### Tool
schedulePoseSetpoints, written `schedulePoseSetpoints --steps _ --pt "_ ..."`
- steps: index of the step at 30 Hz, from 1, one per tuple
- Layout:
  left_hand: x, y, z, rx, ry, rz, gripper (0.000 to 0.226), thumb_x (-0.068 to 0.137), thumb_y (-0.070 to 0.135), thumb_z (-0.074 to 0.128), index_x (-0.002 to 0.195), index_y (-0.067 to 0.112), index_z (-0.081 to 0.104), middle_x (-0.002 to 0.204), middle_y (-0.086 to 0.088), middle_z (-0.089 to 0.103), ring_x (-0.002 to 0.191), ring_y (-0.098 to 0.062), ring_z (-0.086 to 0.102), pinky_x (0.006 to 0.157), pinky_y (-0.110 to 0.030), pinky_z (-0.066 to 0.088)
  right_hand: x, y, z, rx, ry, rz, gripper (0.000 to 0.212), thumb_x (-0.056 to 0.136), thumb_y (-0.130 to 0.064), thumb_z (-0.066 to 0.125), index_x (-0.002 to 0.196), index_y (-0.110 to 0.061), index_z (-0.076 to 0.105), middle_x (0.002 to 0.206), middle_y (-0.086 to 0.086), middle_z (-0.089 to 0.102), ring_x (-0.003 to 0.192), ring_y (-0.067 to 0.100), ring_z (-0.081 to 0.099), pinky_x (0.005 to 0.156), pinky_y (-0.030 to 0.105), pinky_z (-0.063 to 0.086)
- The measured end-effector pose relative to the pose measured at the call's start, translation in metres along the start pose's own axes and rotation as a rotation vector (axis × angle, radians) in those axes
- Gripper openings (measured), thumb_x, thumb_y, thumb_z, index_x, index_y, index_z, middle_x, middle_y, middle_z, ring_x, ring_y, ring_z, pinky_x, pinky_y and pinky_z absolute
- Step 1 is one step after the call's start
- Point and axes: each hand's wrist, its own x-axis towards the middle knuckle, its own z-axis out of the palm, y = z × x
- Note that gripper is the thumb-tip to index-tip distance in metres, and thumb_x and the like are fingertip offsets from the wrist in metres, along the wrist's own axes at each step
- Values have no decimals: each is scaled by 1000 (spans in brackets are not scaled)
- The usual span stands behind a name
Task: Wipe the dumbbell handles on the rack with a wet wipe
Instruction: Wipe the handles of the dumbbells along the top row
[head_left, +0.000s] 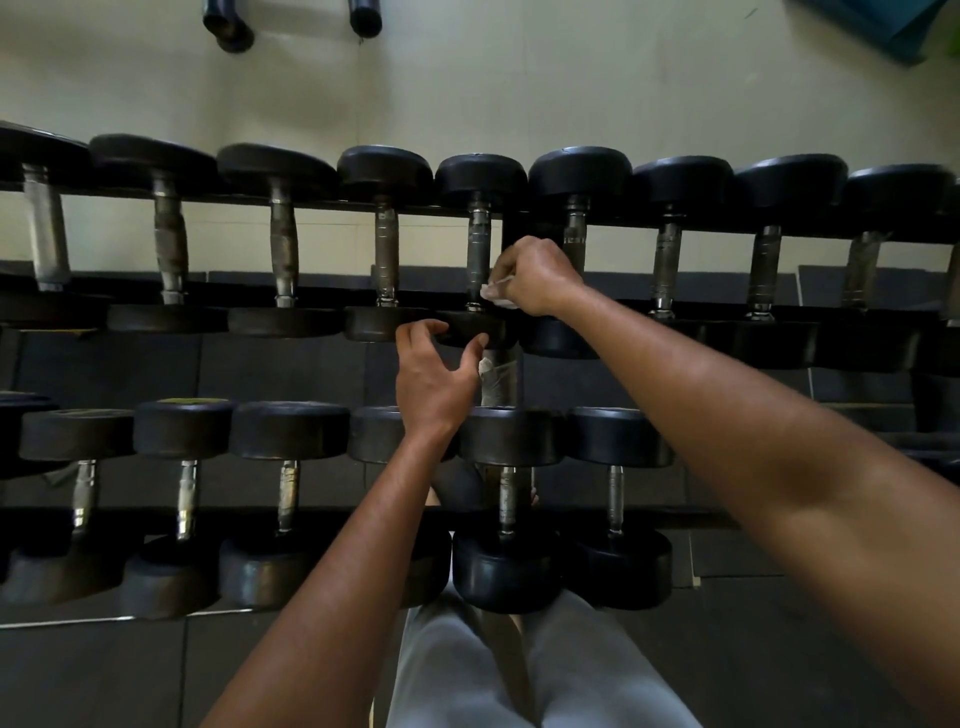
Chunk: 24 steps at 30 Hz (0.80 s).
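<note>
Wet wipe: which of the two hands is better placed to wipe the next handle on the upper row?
Right. The right hand already holds the wet wipe beside a handle; the left hand holds no wipe.

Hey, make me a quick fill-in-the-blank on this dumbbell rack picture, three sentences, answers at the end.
1. The right hand holds a white ____ beside a dumbbell handle.
2. That handle is on the ____ row of the rack.
3. The left hand reaches for the dumbbell's near ____, which is black.

Missing words: wipe; upper; end.
</note>
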Motion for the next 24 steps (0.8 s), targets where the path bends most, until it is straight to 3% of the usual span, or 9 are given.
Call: schedulePoseSetpoints --steps 4,9,12,18,21,24 --pt "0 -1 0 2 -8 -4 51 91 52 81 122 18 59 125 11 47 96 1 51 71 -2 36 -12 2 7 -60 100 -260 20 91 -42 81 103 -25 80 105 -7 75 95 12 68 84 36 59" --pt "2 -3 -2 11 -12 2 52 90 55 81 121 20 58 125 11 47 95 -2 54 71 -7 40 -12 3 12 -159 22 -413 13 95 -29 79 106 -21 81 108 -7 71 98 13 68 88 35 59" --pt "2 -3 -2 3 -11 3 51 90 56 81 120 21 58 124 10 48 95 -3 55 71 -8 41 -4 -1 11 -196 44 -443 14 95 -33 79 102 -22 82 106 -7 73 95 13 69 86 37 60" --pt "3 -5 -1 -17 -5 8 49 89 56 82 118 25 59 123 10 50 91 -4 58 69 -9 41 31 -18 6 -35 558 -280 19 96 -30 78 87 -13 79 86 1 72 75 23 68 64 35 53" --pt "2 -5 -1 -8 7 11 47 89 57 81 116 25 58 123 11 50 89 0 56 68 -11 42 36 -24 13 -5 656 -211 28 98 -38 73 85 -14 78 81 1 74 72 23 69 62 35 52" --pt "-2 -4 1 3 47 6 48 89 58 81 116 25 60 122 12 53 92 0 56 72 -21 48 33 -21 19 96 683 -127 26 96 -44 76 94 -19 82 83 -4 78 74 13 70 63 24 46"
